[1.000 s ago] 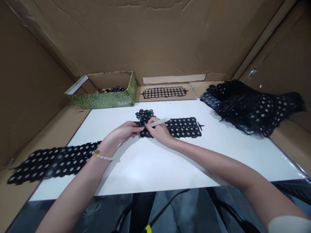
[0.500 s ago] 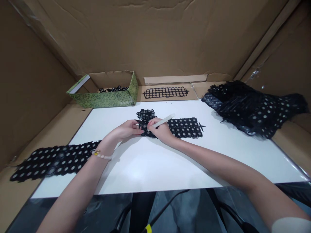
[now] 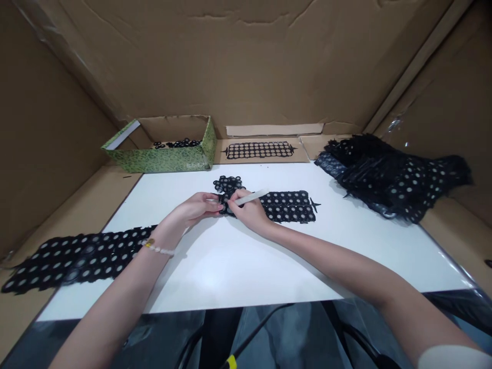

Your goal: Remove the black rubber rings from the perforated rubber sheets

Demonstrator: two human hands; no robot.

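A flat black sheet of joined rings with pale dots (image 3: pixel 288 206) lies on the white tabletop in front of me. At its left end my left hand (image 3: pixel 198 209) is closed, thumb and fingers pinching the edge. My right hand (image 3: pixel 249 212) grips a white pen-like tool (image 3: pixel 251 197), its tip down on the sheet close to my left fingertips. The exact contact point is hidden by my fingers. A small cluster of loose black rings (image 3: pixel 226 183) sits just beyond my hands, touching or overlapping the sheet's far edge.
A green patterned box (image 3: pixel 161 161) with black rings inside stands back left. Behind the sheet, a similar ring grid (image 3: pixel 261 149) lies on cardboard. A heap of black dotted sheets (image 3: pixel 400 179) is at right. Another long dotted strip (image 3: pixel 77 259) lies left, partly under my left forearm.
The view has shifted slightly. The pen-like tool's upper end has dipped a little, and the dark pointed bit by my left fingers shows less. Both hands remain at the sheet's left end.
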